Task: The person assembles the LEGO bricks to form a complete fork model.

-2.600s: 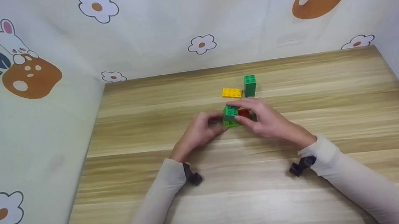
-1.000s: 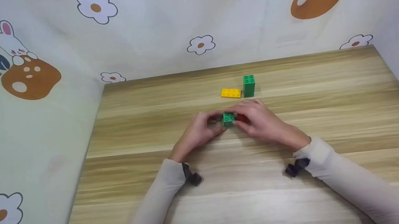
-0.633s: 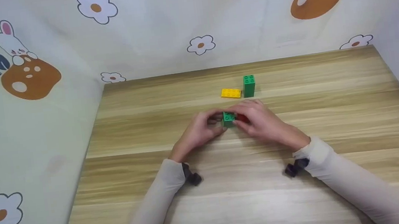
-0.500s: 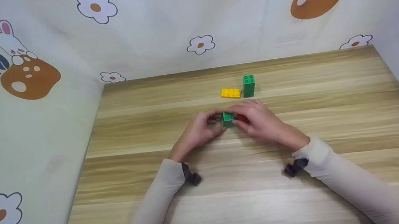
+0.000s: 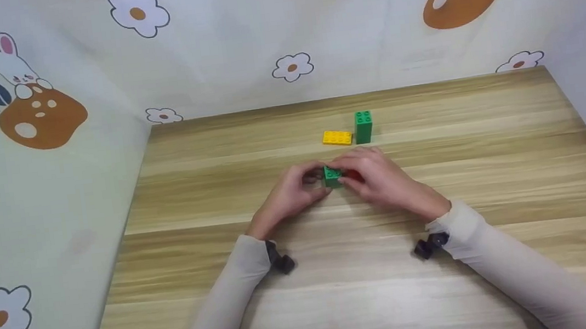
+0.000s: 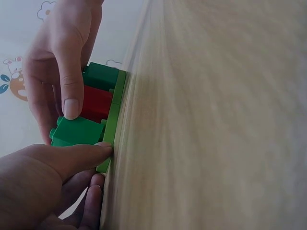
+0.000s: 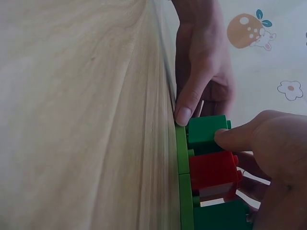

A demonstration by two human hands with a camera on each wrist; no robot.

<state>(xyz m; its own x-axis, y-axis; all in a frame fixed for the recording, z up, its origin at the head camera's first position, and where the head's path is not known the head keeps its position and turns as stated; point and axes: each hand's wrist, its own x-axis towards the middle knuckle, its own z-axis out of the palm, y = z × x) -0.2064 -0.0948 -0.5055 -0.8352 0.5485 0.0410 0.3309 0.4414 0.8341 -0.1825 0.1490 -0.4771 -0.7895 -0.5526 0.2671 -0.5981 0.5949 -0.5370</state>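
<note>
Two light green plates [image 7: 183,151] lie end to end on the table. My left hand [image 5: 291,191] pinches their left end, thumb along the near side. Over that end, close on the studs, stands a green brick [image 5: 332,175]; my right hand [image 5: 386,181] grips it between thumb and fingers. A red brick [image 7: 213,170] sits on the plates in the middle, mostly covered by the right hand in the head view. At the right end is a darker green brick [image 6: 102,74], seen in both wrist views.
Behind the hands, a flat yellow brick [image 5: 337,138] lies on the wooden table [image 5: 331,303]. A tall green brick stack [image 5: 363,128] stands upright beside it. Patterned white walls [image 5: 213,46] border the table at the back and sides.
Since the oldest frame, my right hand has moved slightly left and down, lowering the green brick over the plates' left end. During the last second both hands stay almost still.
</note>
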